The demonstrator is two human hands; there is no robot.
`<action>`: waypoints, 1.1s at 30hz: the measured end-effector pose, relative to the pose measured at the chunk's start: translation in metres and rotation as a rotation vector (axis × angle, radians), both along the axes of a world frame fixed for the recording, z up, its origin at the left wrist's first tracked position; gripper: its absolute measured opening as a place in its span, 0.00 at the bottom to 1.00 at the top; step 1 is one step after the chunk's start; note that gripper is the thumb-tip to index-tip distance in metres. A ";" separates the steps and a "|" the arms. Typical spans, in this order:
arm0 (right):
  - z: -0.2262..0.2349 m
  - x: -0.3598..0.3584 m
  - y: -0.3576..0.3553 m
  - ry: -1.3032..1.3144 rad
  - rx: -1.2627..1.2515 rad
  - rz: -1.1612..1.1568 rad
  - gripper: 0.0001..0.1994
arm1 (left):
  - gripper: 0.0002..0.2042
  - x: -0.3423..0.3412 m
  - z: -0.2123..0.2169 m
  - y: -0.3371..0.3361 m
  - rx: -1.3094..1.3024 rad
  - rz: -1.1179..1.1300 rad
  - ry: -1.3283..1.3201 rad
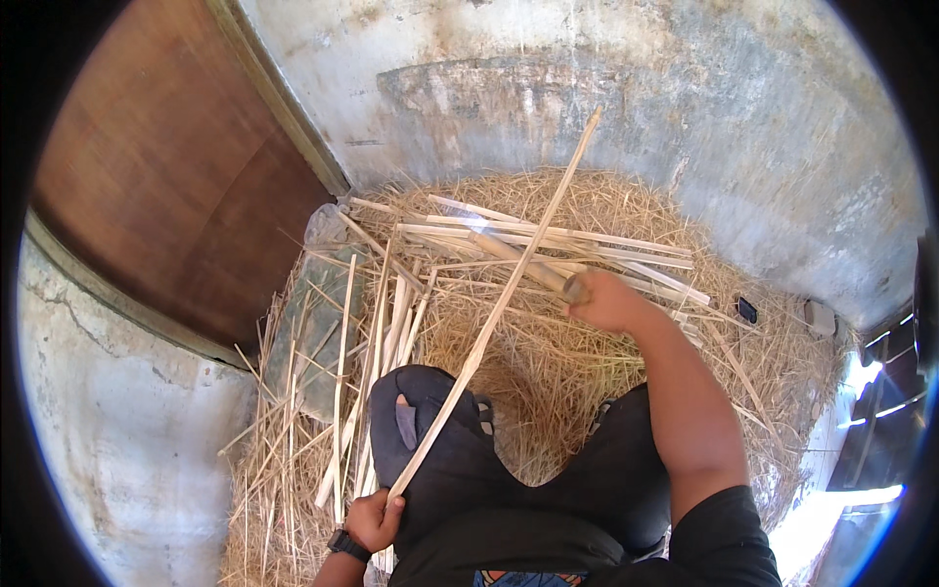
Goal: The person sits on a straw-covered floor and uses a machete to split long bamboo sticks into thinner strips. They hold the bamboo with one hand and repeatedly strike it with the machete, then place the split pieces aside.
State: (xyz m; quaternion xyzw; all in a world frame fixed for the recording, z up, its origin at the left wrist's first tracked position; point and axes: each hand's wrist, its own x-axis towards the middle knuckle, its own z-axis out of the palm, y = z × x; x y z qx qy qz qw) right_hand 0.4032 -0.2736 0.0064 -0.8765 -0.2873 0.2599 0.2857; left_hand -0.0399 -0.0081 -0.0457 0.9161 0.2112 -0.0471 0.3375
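My left hand (pixel 374 519), near my left thigh, is closed round the lower end of a long, pale bamboo strip (pixel 489 328). The strip slants up across my left knee, its far end rising toward the wall. Ahead of my right knee, my right hand (pixel 604 301) grips a thick, rod-like wooden-handled tool (pixel 518 259). That tool points away to the left and passes beneath the strip in this view. A bright glint shows at its far end; I cannot make out a blade's shape. More split bamboo strips (pixel 626 256) lie beyond the tool.
Straw (pixel 528 421) and shavings cover the ground. Several strips (pixel 342 391) lie beside my left leg, next to a greyish slab (pixel 313 333). A brown door panel (pixel 186 186) stands at left, a stained wall (pixel 626 88) ahead. A small black device (pixel 747 310) lies at right.
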 end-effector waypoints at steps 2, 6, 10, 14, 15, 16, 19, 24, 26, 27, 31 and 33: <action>-0.021 -0.018 0.004 -0.144 0.097 0.333 0.17 | 0.21 0.001 -0.001 0.001 -0.005 -0.006 0.009; -0.002 -0.053 0.026 -0.087 -0.014 0.603 0.15 | 0.21 -0.003 0.001 -0.004 0.060 -0.011 -0.006; -0.029 0.003 0.001 -0.072 0.019 0.142 0.18 | 0.21 -0.001 -0.003 -0.019 0.224 0.057 -0.021; -0.017 0.008 -0.006 -0.044 -0.049 -0.048 0.23 | 0.21 0.004 0.005 -0.024 0.333 0.032 0.009; -0.021 0.001 -0.005 -0.119 -0.023 0.111 0.22 | 0.20 0.004 0.004 -0.024 0.354 0.022 0.012; -0.029 -0.010 -0.002 -0.186 0.000 0.271 0.22 | 0.20 0.002 0.003 -0.025 0.371 0.010 0.023; -0.008 -0.051 0.021 -0.178 -0.058 0.540 0.20 | 0.21 -0.003 0.000 -0.024 0.371 0.032 0.020; -0.014 -0.009 0.004 -0.002 0.007 0.252 0.19 | 0.20 -0.003 -0.005 -0.021 0.315 0.036 -0.056; -0.013 0.010 -0.005 0.162 0.017 -0.094 0.20 | 0.21 0.000 -0.002 -0.021 0.284 0.033 -0.056; -0.020 0.013 -0.009 0.075 0.036 -0.056 0.20 | 0.21 0.001 -0.002 -0.020 0.283 0.024 -0.045; -0.040 -0.017 0.004 -0.204 -0.006 0.306 0.22 | 0.21 0.001 0.003 -0.020 0.294 0.020 -0.026; -0.026 -0.042 0.020 -0.210 -0.049 0.482 0.23 | 0.21 -0.002 0.006 -0.021 0.310 0.030 0.012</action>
